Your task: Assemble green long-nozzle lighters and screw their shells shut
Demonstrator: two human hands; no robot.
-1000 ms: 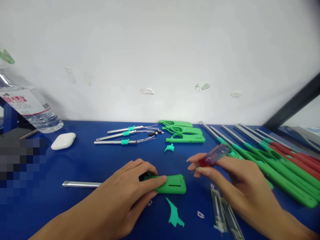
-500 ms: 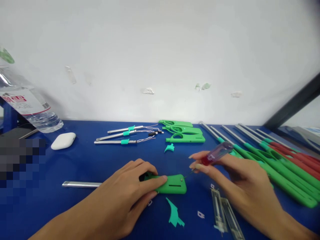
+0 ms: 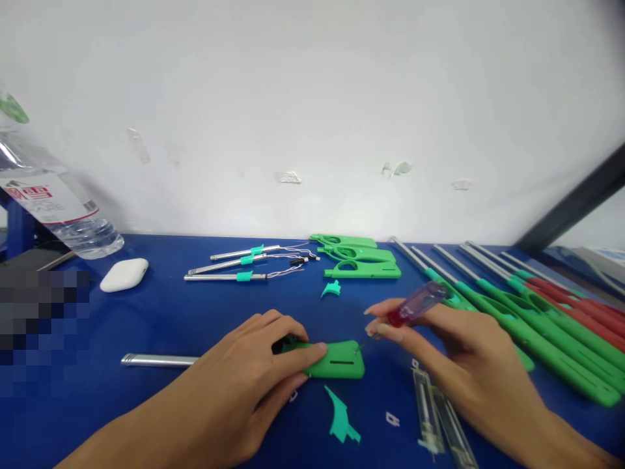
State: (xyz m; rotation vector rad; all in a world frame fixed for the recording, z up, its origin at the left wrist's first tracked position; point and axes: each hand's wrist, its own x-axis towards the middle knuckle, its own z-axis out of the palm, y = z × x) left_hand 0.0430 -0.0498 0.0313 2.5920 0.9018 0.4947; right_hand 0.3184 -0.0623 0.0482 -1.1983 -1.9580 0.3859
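My left hand (image 3: 258, 371) grips a green long-nosed lighter (image 3: 336, 369) and presses it on the blue table; its silver tube (image 3: 159, 360) sticks out to the left. Between the fingers and thumb of my right hand (image 3: 454, 352) is a screwdriver (image 3: 417, 305) with a see-through red and purple handle. It leans to the right, its thin tip at the screw near the lighter's right end. I cannot tell whether the tip sits in the screw head. Below the lighter lies a teal trigger piece (image 3: 340, 413). Clear fuel tanks (image 3: 428, 410) lie under my right hand.
Several assembled lighters (image 3: 547, 332), green and red, lie at the right. Behind are silver tubes with wires (image 3: 227, 277), green handle shells (image 3: 364, 270) and another teal trigger (image 3: 332, 288). A white earbud case (image 3: 124, 275) and water bottle (image 3: 58, 202) stand left, the wall behind.
My right hand has shifted slightly left with the screwdriver, bringing its tip to the screw at the lighter's end. My left hand and the lighter have stayed in place.
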